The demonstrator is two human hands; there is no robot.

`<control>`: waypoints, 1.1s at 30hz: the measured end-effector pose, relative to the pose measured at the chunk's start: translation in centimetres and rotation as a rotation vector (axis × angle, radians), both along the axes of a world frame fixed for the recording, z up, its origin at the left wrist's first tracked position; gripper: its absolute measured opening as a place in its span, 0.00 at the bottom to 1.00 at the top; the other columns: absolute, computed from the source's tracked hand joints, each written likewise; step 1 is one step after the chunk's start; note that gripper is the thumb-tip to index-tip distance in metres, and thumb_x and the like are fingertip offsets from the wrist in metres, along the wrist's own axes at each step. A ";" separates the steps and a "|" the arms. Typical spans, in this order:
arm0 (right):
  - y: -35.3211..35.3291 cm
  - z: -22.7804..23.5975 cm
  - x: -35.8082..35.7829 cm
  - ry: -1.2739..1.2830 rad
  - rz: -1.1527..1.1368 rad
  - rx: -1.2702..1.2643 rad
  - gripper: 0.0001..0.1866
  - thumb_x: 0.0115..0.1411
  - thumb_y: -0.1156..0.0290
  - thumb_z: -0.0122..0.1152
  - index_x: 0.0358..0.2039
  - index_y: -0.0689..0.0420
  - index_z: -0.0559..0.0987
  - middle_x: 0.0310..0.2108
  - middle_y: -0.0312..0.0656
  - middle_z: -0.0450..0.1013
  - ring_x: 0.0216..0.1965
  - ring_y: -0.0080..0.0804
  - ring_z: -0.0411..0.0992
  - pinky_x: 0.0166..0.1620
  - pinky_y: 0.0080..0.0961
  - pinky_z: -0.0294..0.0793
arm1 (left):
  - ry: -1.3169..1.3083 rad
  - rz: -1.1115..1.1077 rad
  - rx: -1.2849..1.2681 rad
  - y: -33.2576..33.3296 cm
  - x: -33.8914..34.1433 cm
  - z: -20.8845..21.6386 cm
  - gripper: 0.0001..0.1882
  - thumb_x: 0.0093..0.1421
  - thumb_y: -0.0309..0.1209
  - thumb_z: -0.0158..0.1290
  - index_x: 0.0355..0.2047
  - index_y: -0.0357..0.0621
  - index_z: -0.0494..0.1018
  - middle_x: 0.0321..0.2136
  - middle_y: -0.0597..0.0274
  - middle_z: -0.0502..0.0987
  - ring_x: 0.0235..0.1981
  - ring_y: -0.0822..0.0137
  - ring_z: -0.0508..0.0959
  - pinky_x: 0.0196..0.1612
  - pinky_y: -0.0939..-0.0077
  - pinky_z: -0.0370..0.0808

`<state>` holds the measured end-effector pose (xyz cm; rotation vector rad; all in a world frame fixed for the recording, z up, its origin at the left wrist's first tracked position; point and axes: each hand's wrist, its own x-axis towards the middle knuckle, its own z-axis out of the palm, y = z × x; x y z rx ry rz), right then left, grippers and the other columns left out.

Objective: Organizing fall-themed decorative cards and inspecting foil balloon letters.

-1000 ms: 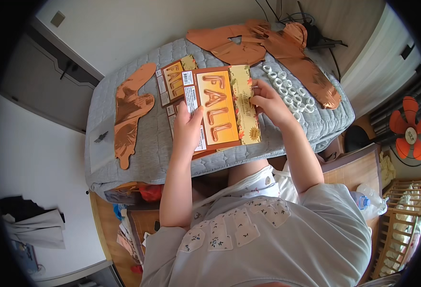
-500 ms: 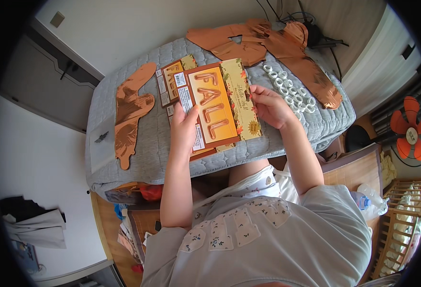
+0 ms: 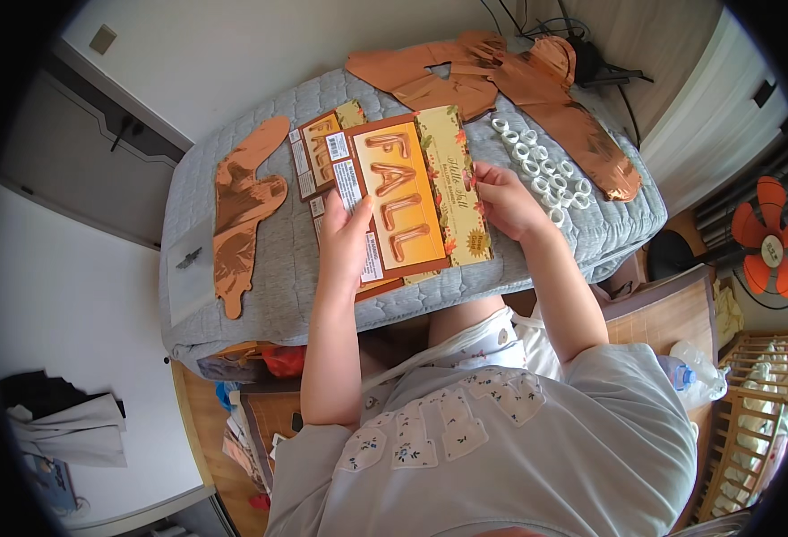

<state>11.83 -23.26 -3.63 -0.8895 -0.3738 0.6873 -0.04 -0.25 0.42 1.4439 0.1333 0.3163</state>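
Note:
Both my hands hold a flat balloon banner package (image 3: 400,192), printed with copper letter balloons on orange and leaves on a cream strip, above the mattress. My left hand (image 3: 346,238) grips its left edge, thumb on the front. At the right edge, my right hand (image 3: 508,203) pinches the cream strip. Behind it, partly covered, similar packages (image 3: 320,158) lie on the mattress. A flat copper foil balloon (image 3: 249,213) lies to the left. More copper foil balloons (image 3: 448,88) spread across the back and right. Several white ribbon rolls (image 3: 543,173) stand in rows right of my right hand.
The grey quilted mattress (image 3: 301,307) bears all these things. A clear plastic sheet or bag (image 3: 190,259) lies at its left end. An orange-bladed fan (image 3: 771,251) and a wooden crib (image 3: 752,407) stand at the right. Black cables (image 3: 582,40) run behind the back corner.
The package's cream strip has shifted slightly right and up. My right hand stays at that edge, and my left hand is nearly still.

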 end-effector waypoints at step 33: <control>1.3 -0.8 -1.4 -1.064 -0.755 -0.929 0.07 0.57 0.71 0.64 0.36 0.52 0.86 0.47 0.33 0.78 0.52 0.35 0.71 0.61 0.40 0.55 | 0.399 0.486 1.208 14.2 12.3 -1.8 0.35 0.59 0.44 0.53 0.62 0.35 0.64 0.59 0.34 0.66 0.63 0.43 0.65 0.64 0.53 0.65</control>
